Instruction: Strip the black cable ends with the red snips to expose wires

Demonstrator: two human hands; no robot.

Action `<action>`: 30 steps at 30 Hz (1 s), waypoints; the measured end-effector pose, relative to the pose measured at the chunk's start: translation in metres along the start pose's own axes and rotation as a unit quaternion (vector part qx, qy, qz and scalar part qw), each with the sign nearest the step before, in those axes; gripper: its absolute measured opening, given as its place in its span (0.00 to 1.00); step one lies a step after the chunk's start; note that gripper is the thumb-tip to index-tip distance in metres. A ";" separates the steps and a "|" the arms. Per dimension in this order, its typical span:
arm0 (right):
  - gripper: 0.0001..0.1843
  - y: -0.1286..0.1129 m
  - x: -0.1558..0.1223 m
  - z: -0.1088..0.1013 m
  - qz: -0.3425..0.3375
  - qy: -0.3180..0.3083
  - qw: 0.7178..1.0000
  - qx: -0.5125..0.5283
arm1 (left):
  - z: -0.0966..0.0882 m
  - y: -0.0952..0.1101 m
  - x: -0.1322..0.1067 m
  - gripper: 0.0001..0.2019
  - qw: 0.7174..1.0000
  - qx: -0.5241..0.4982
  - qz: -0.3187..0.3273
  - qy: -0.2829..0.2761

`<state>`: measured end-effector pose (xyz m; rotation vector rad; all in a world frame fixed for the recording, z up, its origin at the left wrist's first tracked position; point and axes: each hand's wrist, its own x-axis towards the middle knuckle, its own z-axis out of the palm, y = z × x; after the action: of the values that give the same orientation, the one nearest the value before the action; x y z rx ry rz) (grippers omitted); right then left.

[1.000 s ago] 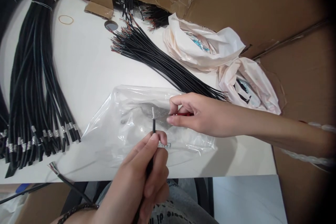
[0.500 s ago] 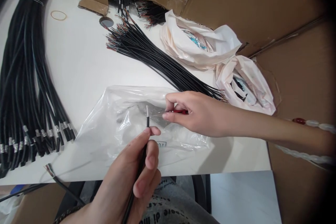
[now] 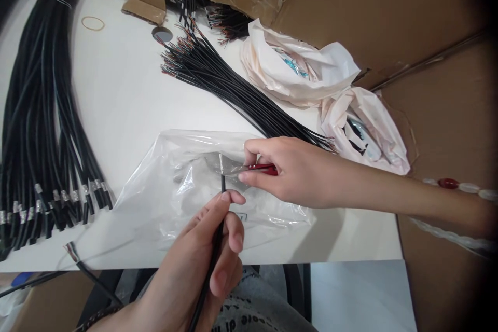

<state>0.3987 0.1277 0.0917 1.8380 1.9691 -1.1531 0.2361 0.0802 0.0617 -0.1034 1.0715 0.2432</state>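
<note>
Holding a thin black cable (image 3: 213, 262) upright over the clear plastic bag (image 3: 187, 187), the left hand (image 3: 202, 270) pinches it while the right hand (image 3: 295, 171) grips red-handled snips (image 3: 260, 168) at its pale stripped tip (cut apparently unfinished). Black taped cable bundles (image 3: 42, 129) lie well left; loose black cables with bare ends (image 3: 233, 93) wait behind.
</note>
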 end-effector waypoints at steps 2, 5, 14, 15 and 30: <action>0.09 -0.001 -0.001 -0.001 0.007 -0.002 1.000 -0.008 | 0.000 -0.001 0.001 0.15 1.000 -0.002 0.002 -0.009; 0.09 -0.002 -0.002 -0.002 0.018 -0.007 1.000 -0.019 | -0.002 -0.003 0.004 0.16 1.000 -0.002 0.013 -0.023; 0.08 -0.007 -0.003 -0.008 0.034 -0.015 0.998 -0.058 | -0.006 -0.011 0.004 0.16 0.996 0.045 0.037 -0.066; 0.08 -0.008 -0.003 -0.008 0.035 -0.015 0.998 -0.058 | -0.006 -0.011 0.003 0.16 0.996 0.049 0.040 -0.067; 0.09 -0.004 -0.005 -0.010 0.031 0.023 0.996 -0.086 | 0.000 -0.002 0.005 0.14 0.999 0.017 0.031 -0.012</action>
<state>0.3995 0.1309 0.1034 1.8373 1.9547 -0.8995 0.2387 0.0792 0.0567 -0.0364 1.0561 0.2821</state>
